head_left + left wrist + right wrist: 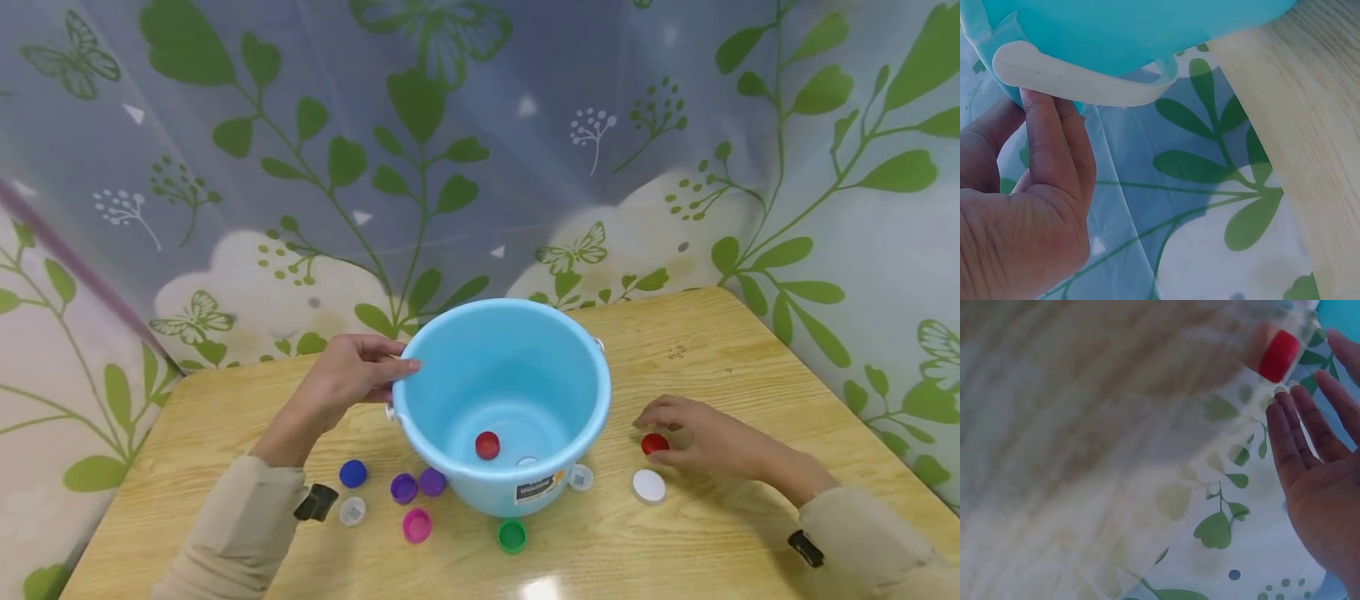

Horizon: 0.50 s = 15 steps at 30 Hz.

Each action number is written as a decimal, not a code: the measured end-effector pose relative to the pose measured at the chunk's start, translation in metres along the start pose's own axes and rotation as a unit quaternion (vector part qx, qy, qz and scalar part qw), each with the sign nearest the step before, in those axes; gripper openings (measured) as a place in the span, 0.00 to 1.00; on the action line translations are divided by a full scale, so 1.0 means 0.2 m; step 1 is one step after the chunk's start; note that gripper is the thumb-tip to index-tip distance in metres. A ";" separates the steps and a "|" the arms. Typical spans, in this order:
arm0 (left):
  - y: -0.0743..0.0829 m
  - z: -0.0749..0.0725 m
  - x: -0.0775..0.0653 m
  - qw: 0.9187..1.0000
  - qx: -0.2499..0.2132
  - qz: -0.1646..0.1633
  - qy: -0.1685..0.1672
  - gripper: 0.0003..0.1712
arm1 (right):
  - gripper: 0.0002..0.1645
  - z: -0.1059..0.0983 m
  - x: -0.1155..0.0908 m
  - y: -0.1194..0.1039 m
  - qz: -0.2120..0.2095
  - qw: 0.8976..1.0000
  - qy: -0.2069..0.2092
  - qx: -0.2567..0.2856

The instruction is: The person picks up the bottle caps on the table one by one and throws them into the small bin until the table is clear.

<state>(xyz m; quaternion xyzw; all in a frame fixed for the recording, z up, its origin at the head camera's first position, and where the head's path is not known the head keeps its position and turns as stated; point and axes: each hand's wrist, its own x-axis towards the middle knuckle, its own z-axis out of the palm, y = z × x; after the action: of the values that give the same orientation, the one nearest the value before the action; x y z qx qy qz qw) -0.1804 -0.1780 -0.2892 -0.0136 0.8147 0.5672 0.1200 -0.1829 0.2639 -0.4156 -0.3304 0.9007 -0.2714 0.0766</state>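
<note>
A light blue bucket (513, 333) stands upright on the wooden table. My left hand (351, 375) grips its rim at the left side, thumb over the edge and fingers outside. In the left wrist view those fingers (1044, 137) lie against the outer wall just under the white handle (1079, 81). Inside the bucket lie a red bottle cap (487, 445) and a white one, partly hidden by the near rim. To the right of the bucket, my right hand (701, 437) reaches around another red cap (654, 443) with open fingers; the right wrist view shows this cap beyond the fingertips.
Around the bucket's base lie a blue cap (352, 473), purple caps (403, 488), a pink cap (417, 525), a green cap (512, 536) and whitish caps (352, 511). A white cap (648, 486) sits close to my right hand. Patterned cloth (465, 167) hangs behind the table (600, 558).
</note>
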 end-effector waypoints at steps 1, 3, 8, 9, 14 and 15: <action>0.00 0.00 0.00 1.000 0.000 0.000 0.000 0.22 | 0.23 0.01 0.00 0.00 -0.009 1.000 -0.004 -0.011; 0.00 0.00 0.00 1.000 -0.002 0.000 0.000 0.22 | 0.20 0.02 -0.01 0.00 -0.025 0.999 -0.007 -0.029; 0.00 0.00 0.00 1.000 -0.005 0.002 0.000 0.22 | 0.13 0.04 -0.01 0.01 -0.059 0.998 -0.002 -0.037; 0.00 0.00 0.00 1.000 -0.005 0.002 0.001 0.22 | 0.12 0.05 -0.01 0.01 -0.062 0.997 -0.001 -0.036; 0.00 0.00 0.00 1.000 -0.005 0.002 0.001 0.22 | 0.11 0.06 -0.01 0.00 -0.059 0.997 0.005 -0.048; 0.00 0.00 0.00 1.000 -0.005 0.002 0.001 0.22 | 0.11 0.06 -0.02 0.00 -0.058 0.997 0.006 -0.053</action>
<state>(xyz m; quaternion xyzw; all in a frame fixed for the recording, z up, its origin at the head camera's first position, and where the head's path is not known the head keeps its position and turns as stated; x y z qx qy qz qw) -0.1800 -0.1774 -0.2886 -0.0135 0.8117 0.5718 0.1183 -0.1768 0.2609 -0.4251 -0.3840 0.8935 -0.2298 0.0376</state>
